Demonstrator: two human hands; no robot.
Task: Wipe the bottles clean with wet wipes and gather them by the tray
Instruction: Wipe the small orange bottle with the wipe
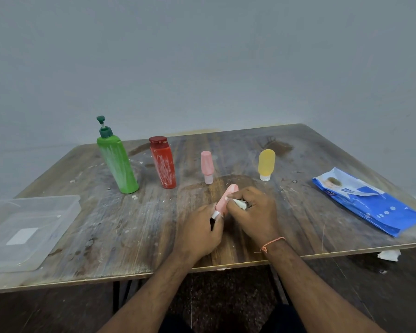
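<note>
1. While the left hand (199, 233) grips the white-capped lower end of a small pink bottle (227, 197), the right hand (252, 212) pinches a crumpled wet wipe (241, 204) against the bottle's side; the wiping step appears to be in hand.
2. The held bottle sits between the two hands, above the table (298, 152). Its long axis is tilted: the cap points down toward the person and the rounded end points up, away and slightly right.
3. Beyond the hands stand four more bottles: a green pump bottle (117, 162) and a red bottle (163, 164), both streaked white, a second pink bottle (207, 165) and a yellow bottle (266, 163), the last two resting on their caps.
4. A clear tray (0, 236) lies well left of the left hand; a blue wipes pack (368, 200) lies right of the right hand.
5. The next move probably calls for turning the bottle to reach unwiped faces, then carrying it left to the tray.
</note>
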